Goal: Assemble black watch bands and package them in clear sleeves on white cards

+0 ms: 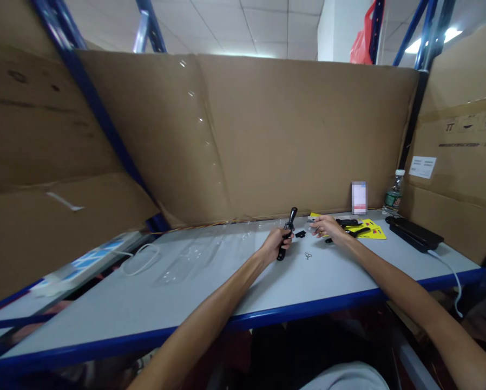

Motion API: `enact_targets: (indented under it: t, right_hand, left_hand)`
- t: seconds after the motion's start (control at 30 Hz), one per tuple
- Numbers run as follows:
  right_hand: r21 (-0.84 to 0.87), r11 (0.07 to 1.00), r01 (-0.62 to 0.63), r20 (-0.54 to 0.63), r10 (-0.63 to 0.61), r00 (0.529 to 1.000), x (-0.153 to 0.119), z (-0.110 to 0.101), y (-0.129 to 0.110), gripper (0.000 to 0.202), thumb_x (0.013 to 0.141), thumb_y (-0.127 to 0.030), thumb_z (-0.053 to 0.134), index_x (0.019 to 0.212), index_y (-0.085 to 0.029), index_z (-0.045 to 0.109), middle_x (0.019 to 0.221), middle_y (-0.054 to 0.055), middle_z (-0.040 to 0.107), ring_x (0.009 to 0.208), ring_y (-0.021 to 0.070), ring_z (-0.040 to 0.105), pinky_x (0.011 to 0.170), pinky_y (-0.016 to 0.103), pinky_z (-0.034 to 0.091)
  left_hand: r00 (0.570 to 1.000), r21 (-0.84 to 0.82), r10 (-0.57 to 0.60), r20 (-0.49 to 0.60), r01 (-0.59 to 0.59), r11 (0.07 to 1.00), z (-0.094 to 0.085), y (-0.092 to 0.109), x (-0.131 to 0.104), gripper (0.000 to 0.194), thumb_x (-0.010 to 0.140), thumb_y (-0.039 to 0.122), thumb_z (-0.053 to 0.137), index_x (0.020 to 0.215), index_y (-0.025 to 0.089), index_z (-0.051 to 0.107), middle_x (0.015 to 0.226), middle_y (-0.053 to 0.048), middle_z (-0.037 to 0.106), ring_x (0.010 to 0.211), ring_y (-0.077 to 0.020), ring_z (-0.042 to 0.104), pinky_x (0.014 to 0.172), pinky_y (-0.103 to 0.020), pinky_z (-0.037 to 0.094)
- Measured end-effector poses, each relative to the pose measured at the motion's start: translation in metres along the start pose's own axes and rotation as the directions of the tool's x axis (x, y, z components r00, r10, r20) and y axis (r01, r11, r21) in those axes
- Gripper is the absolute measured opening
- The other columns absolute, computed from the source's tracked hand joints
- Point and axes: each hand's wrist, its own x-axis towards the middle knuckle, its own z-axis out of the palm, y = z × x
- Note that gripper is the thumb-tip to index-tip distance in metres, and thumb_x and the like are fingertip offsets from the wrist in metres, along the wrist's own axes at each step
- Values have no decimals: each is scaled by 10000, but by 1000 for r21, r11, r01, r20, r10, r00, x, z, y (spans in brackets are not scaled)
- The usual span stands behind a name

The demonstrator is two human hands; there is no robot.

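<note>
My left hand (274, 245) is wrapped round a black-handled tool (293, 214), with a bit of shiny metal showing near its middle. The tool slants up and away from me, and its exact kind does not show. To its right, my right hand (328, 227) has its fingers pinched together near the yellow cards. A small pale or clear piece (311, 221) shows at the fingertips, too small to name. On the table between the hands lie a small black part (300, 234) and, nearer me, a few tiny metal pieces (308, 255).
Black-handled tools (360, 233) lie on yellow printed cards (376, 229). Behind stand a phone (359, 198) and a water bottle (394, 192). A black case (415, 233) with a white cable is at right. Clear plastic wrap (194, 257) and a power strip (92, 260) are at left.
</note>
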Motion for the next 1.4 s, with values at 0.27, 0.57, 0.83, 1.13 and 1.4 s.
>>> enact_targets:
  t: [0.27,0.57,0.83,1.13,1.4]
  right_hand:
    - [72,997,17,8,-18,1000,-3,5,0,246,640,-245,784,784,-188,592,711,-10,643,604,109,573,551,214,448]
    - [81,996,45,10,-46,999,-6,16,-3,248,661,-240,754,743,-204,523,651,-26,598,576,137,613,583,264,520]
    - [-361,839,407,-124,-476,871,-6,12,-10,70,783,-265,646,806,-200,633,745,-2,678,683,152,619,643,249,472]
    - [-626,634,454,11,-574,818,-4,19,-1,99,791,-228,671,835,-196,754,699,-6,695,676,152,604,669,251,429]
    - [-386,782,489,-60,-550,833,-10,18,-7,127,881,-331,543,912,-216,585,714,-38,652,532,126,631,522,219,460]
  left_hand:
    - [999,99,28,31,-31,995,10,-10,-8,131,917,223,610,1031,181,560,692,-24,622,454,-112,536,451,-217,406]
    - [995,184,63,78,-76,980,9,-14,-4,56,813,95,567,794,144,547,643,-12,562,423,-50,398,370,-161,185]
    - [984,430,16,178,-93,898,13,-14,-11,46,820,181,626,839,155,593,626,-49,650,389,-95,468,369,-202,247]
    - [969,587,-84,234,-72,806,17,-10,-16,131,743,216,648,816,164,553,637,-29,662,414,-72,431,381,-202,204]
    - [990,361,-42,138,-11,933,15,-15,-9,126,758,158,584,848,177,498,643,-14,607,414,-66,405,383,-196,181]
